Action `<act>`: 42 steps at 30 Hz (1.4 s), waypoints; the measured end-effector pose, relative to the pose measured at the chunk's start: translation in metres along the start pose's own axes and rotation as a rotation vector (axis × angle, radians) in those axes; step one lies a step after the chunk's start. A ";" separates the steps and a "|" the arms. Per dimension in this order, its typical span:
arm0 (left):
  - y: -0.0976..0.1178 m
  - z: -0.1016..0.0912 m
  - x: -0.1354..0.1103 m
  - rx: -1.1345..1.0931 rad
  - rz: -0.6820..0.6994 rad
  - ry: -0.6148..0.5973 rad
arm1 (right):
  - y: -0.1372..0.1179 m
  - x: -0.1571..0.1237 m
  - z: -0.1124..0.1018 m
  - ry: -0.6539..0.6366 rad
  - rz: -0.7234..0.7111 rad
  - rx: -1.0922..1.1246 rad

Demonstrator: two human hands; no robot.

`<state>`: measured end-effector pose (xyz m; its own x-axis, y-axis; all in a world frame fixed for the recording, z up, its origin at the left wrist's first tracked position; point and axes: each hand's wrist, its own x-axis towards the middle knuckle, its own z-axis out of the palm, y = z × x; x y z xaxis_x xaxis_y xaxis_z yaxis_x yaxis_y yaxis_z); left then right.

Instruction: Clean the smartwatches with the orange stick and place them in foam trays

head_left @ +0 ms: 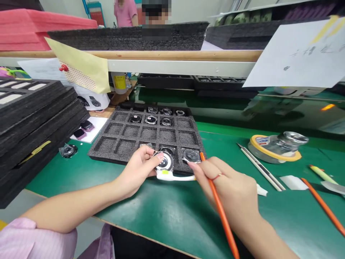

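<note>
My left hand is closed on a round watch case, thumb on its face, with a dark centre and pale ring showing. My right hand grips a slim orange stick, slanting down toward me, and a white toothbrush. The toothbrush head, with a yellow-green patch, is at the lower edge of the watch case; the right hand hides part of the handle. Just behind both hands lies a black foam tray, with several round watch parts in its pockets, some in clear film.
Stacked black foam trays stand at left, near two small square watches and a wrapped round part. On the right lie tweezers, a tape roll around a glass jar, and another orange stick. A shelf crosses above.
</note>
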<state>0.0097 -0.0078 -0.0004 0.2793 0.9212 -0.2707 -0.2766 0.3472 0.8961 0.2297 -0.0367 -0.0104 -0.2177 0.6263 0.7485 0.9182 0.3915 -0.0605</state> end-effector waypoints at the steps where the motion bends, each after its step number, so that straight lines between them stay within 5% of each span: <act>1: 0.000 -0.001 0.000 -0.007 0.000 -0.008 | 0.002 -0.001 0.001 -0.009 0.020 -0.035; 5: 0.000 -0.002 0.001 -0.019 0.041 -0.048 | 0.034 0.000 -0.002 -0.062 0.324 -0.115; 10: -0.003 -0.004 0.005 0.024 0.107 -0.068 | 0.062 0.005 -0.007 -0.152 0.788 0.157; 12: -0.005 -0.005 0.006 0.075 0.124 -0.092 | 0.068 0.004 -0.005 -0.251 0.824 0.186; 15: -0.008 -0.008 0.006 0.190 0.145 -0.100 | 0.083 -0.004 -0.002 -0.360 0.735 0.073; 22: -0.007 -0.009 0.003 0.249 0.156 -0.110 | 0.105 -0.020 -0.003 -0.273 0.610 -0.173; 34: 0.006 -0.011 0.010 0.136 0.162 -0.091 | 0.019 -0.014 0.025 -0.049 0.050 0.310; 42: 0.022 -0.026 0.004 0.176 0.218 0.006 | 0.010 -0.014 0.025 -0.011 0.009 0.405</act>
<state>-0.0190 0.0083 0.0096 0.2250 0.9721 -0.0669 -0.1648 0.1057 0.9806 0.2333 -0.0248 -0.0379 -0.2155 0.6373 0.7398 0.7159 0.6184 -0.3241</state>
